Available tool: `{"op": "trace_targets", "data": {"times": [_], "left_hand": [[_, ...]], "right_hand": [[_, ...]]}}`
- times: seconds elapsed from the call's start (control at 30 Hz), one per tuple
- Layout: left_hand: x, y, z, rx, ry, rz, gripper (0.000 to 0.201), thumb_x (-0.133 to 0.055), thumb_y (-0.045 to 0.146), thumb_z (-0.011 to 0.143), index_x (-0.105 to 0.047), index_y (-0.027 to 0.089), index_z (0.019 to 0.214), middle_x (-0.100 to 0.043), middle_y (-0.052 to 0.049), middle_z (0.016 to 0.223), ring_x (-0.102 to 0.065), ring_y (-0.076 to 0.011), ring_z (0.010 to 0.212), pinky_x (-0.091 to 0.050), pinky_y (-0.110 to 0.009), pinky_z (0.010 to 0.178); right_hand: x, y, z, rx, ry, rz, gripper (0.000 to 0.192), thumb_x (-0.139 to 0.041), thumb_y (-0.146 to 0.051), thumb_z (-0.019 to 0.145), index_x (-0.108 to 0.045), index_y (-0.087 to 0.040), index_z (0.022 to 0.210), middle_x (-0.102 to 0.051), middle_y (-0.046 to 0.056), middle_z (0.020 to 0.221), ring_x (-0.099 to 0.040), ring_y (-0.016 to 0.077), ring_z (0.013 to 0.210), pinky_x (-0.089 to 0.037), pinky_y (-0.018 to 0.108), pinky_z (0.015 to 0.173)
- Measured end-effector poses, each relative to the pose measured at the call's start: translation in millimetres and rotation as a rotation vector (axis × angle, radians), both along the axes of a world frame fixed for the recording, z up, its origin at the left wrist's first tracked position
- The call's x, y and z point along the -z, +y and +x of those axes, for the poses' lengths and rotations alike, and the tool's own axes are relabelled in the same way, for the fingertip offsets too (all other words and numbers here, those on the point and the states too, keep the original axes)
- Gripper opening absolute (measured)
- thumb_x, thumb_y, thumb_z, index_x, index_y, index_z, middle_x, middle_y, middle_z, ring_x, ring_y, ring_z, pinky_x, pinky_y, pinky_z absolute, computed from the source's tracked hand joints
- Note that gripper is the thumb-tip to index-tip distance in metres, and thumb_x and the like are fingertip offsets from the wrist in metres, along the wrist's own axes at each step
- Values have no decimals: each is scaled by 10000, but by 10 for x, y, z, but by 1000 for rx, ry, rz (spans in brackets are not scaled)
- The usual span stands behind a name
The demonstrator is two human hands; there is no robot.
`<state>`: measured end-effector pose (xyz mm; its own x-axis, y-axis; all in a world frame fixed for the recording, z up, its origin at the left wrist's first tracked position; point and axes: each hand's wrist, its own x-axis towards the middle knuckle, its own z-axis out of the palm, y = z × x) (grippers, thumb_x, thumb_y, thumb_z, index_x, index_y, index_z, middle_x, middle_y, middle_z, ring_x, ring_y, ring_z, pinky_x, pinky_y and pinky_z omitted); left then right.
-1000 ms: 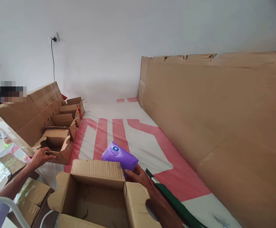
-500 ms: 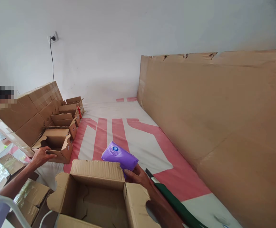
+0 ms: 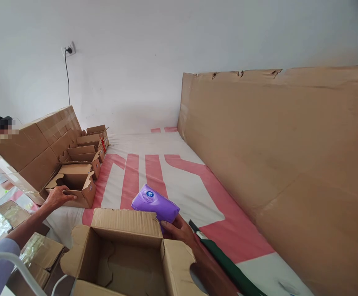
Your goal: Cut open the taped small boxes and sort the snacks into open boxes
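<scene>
Pack [image 3: 154,203], purple, gripped in my right hand [image 3: 179,229]: thumb on its near side, fingers closed under it, out of sight. It sits tilted, just past the far flap of the big box [image 3: 126,250] and above the sheet [image 3: 173,172], touching neither as far as I can see.

My left hand [image 3: 57,196] is loosely curled over the near rim of a small box [image 3: 75,187], fingers resting on the cardboard edge; not a firm clamp. That box stands open, top flaps up, nothing visible inside (interior mostly in shadow).

Big box is open just in front of me, all flaps folded outward, inner floor bare cardboard.

Beyond the small box, three more small boxes [image 3: 86,150] run in a row toward the wall, all open. A large carton [image 3: 38,146] lies on its side to their left, touching the row.

Sheet is white with broad pink stripes. Green cloth [image 3: 228,267] lies on it to the right of my right wrist.

Tall cardboard sheet [image 3: 284,164] stands on edge along the right side, top edge torn in places.

Flattened taped cartons [image 3: 9,218] lie low at left. Wall socket [image 3: 69,50] with a black cord hangs down the wall behind.
</scene>
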<state>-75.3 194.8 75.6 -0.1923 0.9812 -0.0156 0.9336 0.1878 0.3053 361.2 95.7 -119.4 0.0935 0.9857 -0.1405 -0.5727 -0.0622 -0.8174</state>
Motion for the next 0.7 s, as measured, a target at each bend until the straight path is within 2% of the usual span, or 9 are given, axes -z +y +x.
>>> {"op": "trace_targets", "data": {"times": [0.23, 0.47, 0.7], "left_hand": [[-28, 232, 63, 10, -26, -22, 388, -801, 568, 656, -736, 226, 826, -725, -5, 670, -704, -254, 771, -444, -294, 638], [18, 554, 138, 11, -34, 0, 391, -828, 557, 640, -724, 222, 813, -712, -20, 703, -695, -260, 793, -427, -291, 619], [37, 899, 176, 8, -78, -2, 420, -848, 566, 626, -709, 214, 808, -739, -31, 715, -682, -240, 750, -427, -295, 607]], "right_hand": [[61, 34, 64, -63, -10, 52, 678, -983, -493, 635, -738, -262, 1223, -819, 102, 1240, -744, 391, 1216, -579, 574, 1061], [102, 33, 98, -68, -33, 54, 696, -980, -481, 672, -733, -282, 1292, -803, 91, 1291, -723, 385, 1258, -564, 568, 1094], [17, -24, 97, -66, -20, 37, 695, -972, -476, 690, -725, -287, 1312, -776, 88, 1358, -675, 391, 1341, -554, 557, 1122]]}}
